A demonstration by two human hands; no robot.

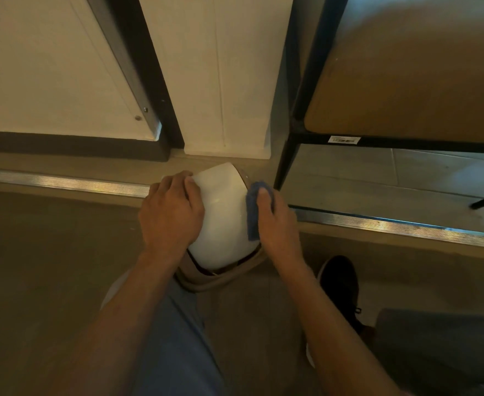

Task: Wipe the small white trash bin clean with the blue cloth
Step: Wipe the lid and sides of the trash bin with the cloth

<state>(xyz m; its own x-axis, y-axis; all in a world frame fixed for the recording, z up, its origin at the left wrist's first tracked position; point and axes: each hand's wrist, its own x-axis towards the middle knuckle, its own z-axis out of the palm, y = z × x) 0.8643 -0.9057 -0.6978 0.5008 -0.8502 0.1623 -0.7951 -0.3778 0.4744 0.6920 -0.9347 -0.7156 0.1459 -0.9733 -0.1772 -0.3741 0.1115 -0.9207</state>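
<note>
**Blue cloth against one white bin**

Blue, nubby fabric is folded into a pad under my right hand [273,215], whose fingers lie flat and together, the thumb on top, pressing the blue cloth [252,211] against the right flank of the small white trash bin [223,212]. My left hand [170,208] is spread wide and cupped over the bin's left side, fingertips wrapped round its upper edge, steadying it. Two hands, one cloth, one bin.

That bin is smooth, glossy plastic with a rounded, domed white surface turned toward me; a tan band [223,277] curves around its near end, with a dark seam between the two. It sits on the floor just past my knee, touching the ribbed metal threshold strip [63,181] that runs across the floor.

One dark shoe [340,284] shows to the right of my forearm, and blue fabric covers my leg [175,344]. Beyond the bin stands a flat white panel [220,81] with a black frame post [155,67] to its left. On the right, a black metal shelf frame [295,110] carries one matte wooden board [406,81], with pale floor tiles [378,178] beneath.
</note>
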